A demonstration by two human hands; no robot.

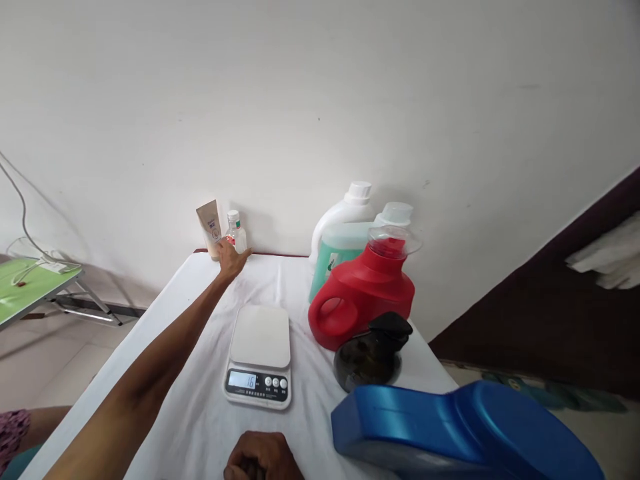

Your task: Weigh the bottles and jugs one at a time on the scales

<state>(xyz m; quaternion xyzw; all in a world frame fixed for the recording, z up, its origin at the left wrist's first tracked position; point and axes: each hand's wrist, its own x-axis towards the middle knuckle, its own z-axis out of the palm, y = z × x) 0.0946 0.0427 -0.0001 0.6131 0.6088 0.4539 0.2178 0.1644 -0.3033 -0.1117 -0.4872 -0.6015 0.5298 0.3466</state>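
Note:
My left hand (232, 259) reaches to the far left corner of the table, thumb and fingers spread. It is in front of a small clear bottle with a white cap (233, 223), whose lower part it hides, and beside a beige squeeze tube (210, 223) standing on its cap end. Whether the fingers touch either one I cannot tell. Closer in, a white digital kitchen scale (260, 340) shows 16 with its plate bare. At the near edge my right hand (263, 457) is closed in a fist, with nothing visible in it.
To the right stand a white jug (340, 213), a green liquid jug (340, 243), a red jug (370, 287), a dark bottle with a black top (370, 357) and a large blue container (450, 427). Another person's forearm (47, 423) shows at lower left. A green table (30, 287) is beyond.

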